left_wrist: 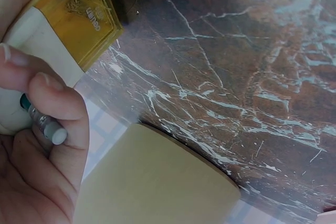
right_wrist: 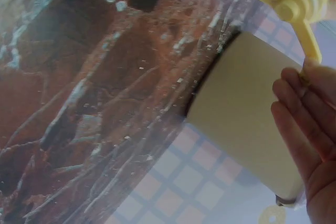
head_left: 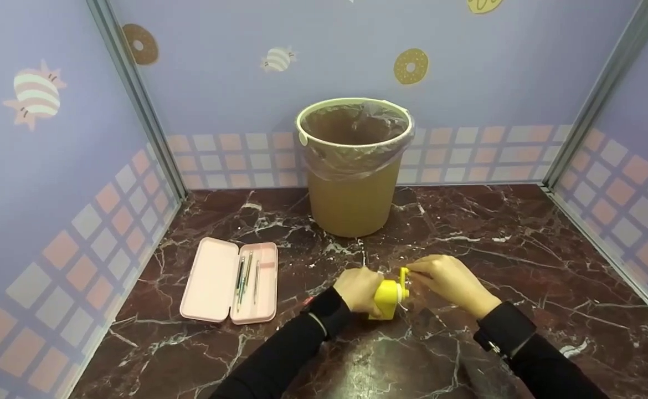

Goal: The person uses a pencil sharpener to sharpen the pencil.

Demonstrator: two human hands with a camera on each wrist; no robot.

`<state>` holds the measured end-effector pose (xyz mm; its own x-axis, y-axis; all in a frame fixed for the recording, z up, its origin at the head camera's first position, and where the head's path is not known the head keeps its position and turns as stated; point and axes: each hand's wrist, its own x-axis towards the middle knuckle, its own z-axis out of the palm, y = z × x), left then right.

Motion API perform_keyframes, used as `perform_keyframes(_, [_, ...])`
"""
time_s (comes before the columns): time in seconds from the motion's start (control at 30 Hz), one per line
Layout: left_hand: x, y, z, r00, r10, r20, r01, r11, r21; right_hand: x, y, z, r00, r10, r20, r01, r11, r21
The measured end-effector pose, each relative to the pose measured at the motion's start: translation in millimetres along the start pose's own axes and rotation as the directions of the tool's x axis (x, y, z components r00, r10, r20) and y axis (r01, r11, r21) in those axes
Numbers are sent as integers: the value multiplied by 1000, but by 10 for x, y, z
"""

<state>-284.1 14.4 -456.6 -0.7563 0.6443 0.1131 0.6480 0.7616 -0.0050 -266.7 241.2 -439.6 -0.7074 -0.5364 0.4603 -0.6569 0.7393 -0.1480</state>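
My left hand (head_left: 357,289) grips a yellow and white crank pencil sharpener (head_left: 386,302) at the middle front of the table. The left wrist view shows its see-through yellow shavings drawer (left_wrist: 86,17) with some shavings inside. A pencil (left_wrist: 48,125) sticks out between the fingers and palm of that hand, its white eraser end outward; its other end is hidden. On the sharpener's right side, my right hand (head_left: 450,278) pinches the knob of the yellow crank handle (right_wrist: 305,40) between thumb and fingers.
A pink pencil case (head_left: 207,282) lies open to the left, with several pencils (head_left: 244,280) in its right half. Behind my hands stands a tan bin (head_left: 351,199) with a clear liner. Patterned walls (head_left: 219,83) enclose the marble-look table (head_left: 152,354).
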Motion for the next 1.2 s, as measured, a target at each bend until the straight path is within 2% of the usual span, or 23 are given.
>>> perform_keyframes(0.2, [5, 3, 7, 1000, -1, 2, 1, 1000, -1, 18, 21, 90, 999, 33, 31, -32, 999, -31])
perform_keyframes(0.5, [-13, 28, -6, 1000, -7, 19, 7, 1000, -17, -30, 102, 297, 993, -11, 119, 9, 1000, 16])
perform_keyframes(0.7, [-20, 18, -11, 1000, -12, 4, 12, 1000, -1, -42, 97, 336, 991, 2, 133, -3, 1000, 6])
perform_keyframes(0.87, [-19, 14, -20, 1000, -9, -9, 9, 1000, 0, -51, 113, 353, 990, -21, 137, 18, 1000, 20])
perform_keyframes(1.2, [-17, 5, -1, 1000, -13, -22, 12, 999, -42, -123, 86, 424, 989, -26, 145, 23, 1000, 20])
